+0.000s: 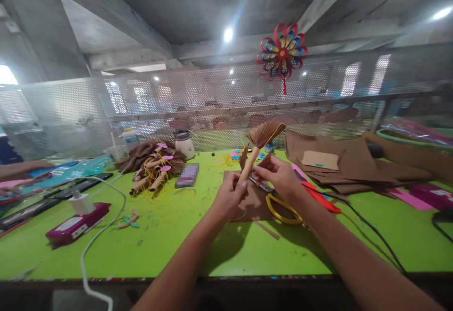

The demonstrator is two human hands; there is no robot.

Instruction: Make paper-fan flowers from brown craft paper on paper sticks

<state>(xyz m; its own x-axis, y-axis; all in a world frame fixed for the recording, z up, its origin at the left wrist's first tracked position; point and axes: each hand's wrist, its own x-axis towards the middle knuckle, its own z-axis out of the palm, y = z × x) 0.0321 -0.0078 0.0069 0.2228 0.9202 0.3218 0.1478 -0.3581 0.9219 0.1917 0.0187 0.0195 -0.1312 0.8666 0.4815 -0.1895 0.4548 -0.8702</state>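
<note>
My left hand [232, 192] is closed around a light brown paper tube [249, 163], which tilts up to the right. A pleated brown paper fan [265, 134] spreads from the tube's top, and a smaller pleated brown piece [244, 159] stands at its left side. Close to the tube, my right hand [276, 174] pinches a small folded brown paper piece [264, 161], partly hidden by the fingers. Below the hands lies a brown paper sheet [255, 212]. Scissors with yellow handles [283, 211] rest under my right hand; their blades are partly covered.
Finished-looking brown tubes [155, 172] with yellow strands lie in a pile at left. A pixelated phone-like object [187, 175], a kettle [184, 145] and a purple power strip [78, 223] are nearby. At right are stacked brown sheets [332, 157] and a red-orange object [322, 198] beside a black cord.
</note>
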